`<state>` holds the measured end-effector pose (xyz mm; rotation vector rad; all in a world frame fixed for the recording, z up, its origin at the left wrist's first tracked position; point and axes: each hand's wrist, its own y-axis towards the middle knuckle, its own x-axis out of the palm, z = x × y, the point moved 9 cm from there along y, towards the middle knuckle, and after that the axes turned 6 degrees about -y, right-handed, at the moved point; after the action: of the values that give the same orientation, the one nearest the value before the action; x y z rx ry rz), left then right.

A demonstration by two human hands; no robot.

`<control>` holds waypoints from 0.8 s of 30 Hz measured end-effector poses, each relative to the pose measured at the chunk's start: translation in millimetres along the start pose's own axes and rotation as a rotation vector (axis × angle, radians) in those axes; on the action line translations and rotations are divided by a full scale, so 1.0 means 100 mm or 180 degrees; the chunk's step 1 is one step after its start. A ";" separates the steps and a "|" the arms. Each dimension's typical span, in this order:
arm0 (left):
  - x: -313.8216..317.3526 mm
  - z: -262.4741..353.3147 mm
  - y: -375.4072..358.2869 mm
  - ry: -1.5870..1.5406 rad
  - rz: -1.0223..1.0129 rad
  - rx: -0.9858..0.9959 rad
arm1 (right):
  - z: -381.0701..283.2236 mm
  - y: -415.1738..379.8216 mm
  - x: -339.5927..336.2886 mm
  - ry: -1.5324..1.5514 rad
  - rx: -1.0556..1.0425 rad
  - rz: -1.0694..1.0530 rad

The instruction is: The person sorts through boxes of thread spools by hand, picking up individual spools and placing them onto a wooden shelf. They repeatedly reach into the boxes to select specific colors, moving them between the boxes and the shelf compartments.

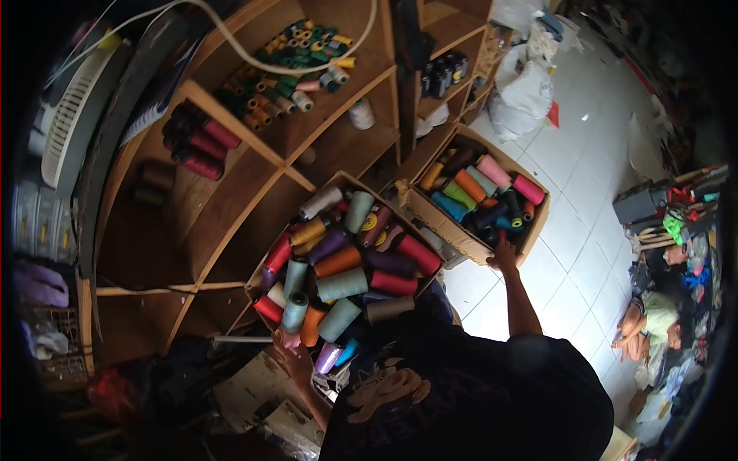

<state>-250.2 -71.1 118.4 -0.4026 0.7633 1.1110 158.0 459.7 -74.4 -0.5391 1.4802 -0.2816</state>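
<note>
Large cones of sewing thread in grey-green, red, orange and purple fill a cardboard box (430,253) in front of me. My left hand (294,361) is at the near-left edge of this box, fingers apart, the tips next to a small pink piece (290,339) whose kind I cannot make out. Beside it a grey-green thread cone (294,313) leans upright. Farther right stands a second cardboard box (452,230) packed with thread cones, among them a pink cone (494,170) and a lime green one (460,190). My right hand (503,255) is closed over its near rim, fingertips inside.
A wooden shelf (231,211) on the left holds small spools (304,54) and dark red cones (201,142). White sacks (521,96) stand on the tiled floor (569,223). At the far right a person (653,323) sits low beside piles of cloth and clutter.
</note>
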 end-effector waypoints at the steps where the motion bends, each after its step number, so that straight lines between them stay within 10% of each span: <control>1: 0.00 0.04 -0.02 -0.0022 0.0000 0.0007 | 0.00 -0.01 -0.01 0.0062 -0.0045 0.0115; 8: -0.01 0.34 -0.07 -0.0039 0.0065 0.0011 | -0.23 -0.28 -0.25 0.0458 -0.0214 0.0651; 14: 0.04 0.21 -0.30 -0.0031 0.0328 -0.0199 | -1.65 -1.26 -1.13 0.1779 -0.2189 0.1595; 24: 0.10 0.15 -0.44 -0.0718 0.0459 -0.0263 | -2.95 -2.23 -1.46 0.1326 -0.3197 0.0883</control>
<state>-202.9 -72.3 118.0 -0.2885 0.5550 1.3019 -113.2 292.3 163.7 -1.0933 2.0399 0.6520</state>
